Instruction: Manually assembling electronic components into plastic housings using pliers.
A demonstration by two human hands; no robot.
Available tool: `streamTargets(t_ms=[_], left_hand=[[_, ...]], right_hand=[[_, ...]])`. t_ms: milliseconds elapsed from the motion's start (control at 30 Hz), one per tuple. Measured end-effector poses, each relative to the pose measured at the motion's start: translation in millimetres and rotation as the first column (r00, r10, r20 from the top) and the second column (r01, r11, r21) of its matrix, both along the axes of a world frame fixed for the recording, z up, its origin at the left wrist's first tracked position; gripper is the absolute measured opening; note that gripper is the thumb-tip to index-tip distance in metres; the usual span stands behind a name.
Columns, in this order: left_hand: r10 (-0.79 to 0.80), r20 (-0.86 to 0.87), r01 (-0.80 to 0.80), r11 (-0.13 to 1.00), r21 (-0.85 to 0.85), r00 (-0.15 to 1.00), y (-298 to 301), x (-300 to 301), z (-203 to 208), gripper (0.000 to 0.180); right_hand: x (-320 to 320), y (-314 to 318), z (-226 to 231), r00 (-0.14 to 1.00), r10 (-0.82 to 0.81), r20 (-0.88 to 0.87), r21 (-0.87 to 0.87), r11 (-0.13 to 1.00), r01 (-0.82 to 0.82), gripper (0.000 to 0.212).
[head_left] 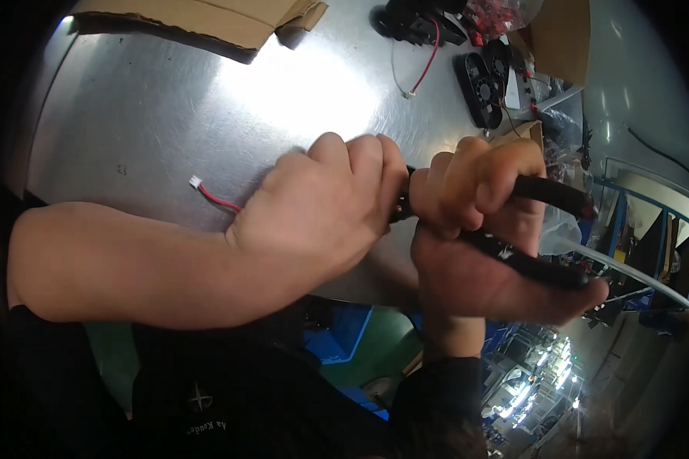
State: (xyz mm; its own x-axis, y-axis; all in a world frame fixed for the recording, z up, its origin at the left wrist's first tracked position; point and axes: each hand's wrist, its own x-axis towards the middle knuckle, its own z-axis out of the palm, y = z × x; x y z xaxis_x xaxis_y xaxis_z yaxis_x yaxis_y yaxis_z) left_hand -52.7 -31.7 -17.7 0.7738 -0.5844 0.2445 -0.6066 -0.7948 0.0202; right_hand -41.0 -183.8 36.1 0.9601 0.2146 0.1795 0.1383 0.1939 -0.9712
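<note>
My left hand (321, 203) is closed around a part that its fingers almost wholly hide. From under its wrist side comes a red and black wire lead (220, 201), ending in a small white plug (196, 182). A bit of something black (401, 200) shows between my two fists, which nearly touch. My right hand (475, 206) grips black-handled pliers (540, 268); the two handles stick out to the right, spread apart, with the thumb along the lower one. The jaws of the pliers are hidden by my hands.
Below my hands lies a shiny metal table (153, 99). Cardboard (184, 27) covers its far left edge. Black oval housings (478, 90) and a black device with a red wire (425, 27) lie far right, beside plastic bags (505, 15). A blue bin (338, 334) stands below the table.
</note>
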Motion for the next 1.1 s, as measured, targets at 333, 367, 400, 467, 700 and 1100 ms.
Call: streamTargets(t_ms=[333,367,400,467,700,1100], left_hand=[[-0.277,-0.027,0.263,0.937,-0.231,0.961,10.3,34.1,-7.8,0.063],[-0.281,-0.032,0.267,0.936,-0.23,0.959,11.6,37.3,-8.2,0.063],[-0.305,-0.037,0.286,0.924,-0.252,0.952,13.1,40.4,-8.4,0.061],[-0.332,-0.043,0.308,0.911,-0.275,0.942,14.4,43.1,-8.4,0.059],[-0.369,-0.082,0.336,0.903,-0.268,0.926,16.6,45.5,-6.5,0.06],[-0.433,-0.162,0.379,0.881,-0.284,0.887,16.8,50.7,-2.2,0.059]], right_hand=[[16.8,-35.8,-12.2,0.939,0.328,0.105,0.214,0.914,-0.344,0.067],[20.8,-38.6,-16.6,0.925,0.359,0.125,0.248,0.891,-0.38,0.068],[22.1,-40.8,-19.0,0.91,0.389,0.147,0.282,0.865,-0.415,0.07],[23.9,-41.0,-18.4,0.927,0.359,0.113,0.194,0.907,-0.375,0.07],[52.7,-44.6,-22.4,0.77,0.627,0.12,0.371,0.691,-0.62,0.061],[68.2,-32.2,-15.0,0.543,0.837,0.061,0.448,0.463,-0.765,0.084]])
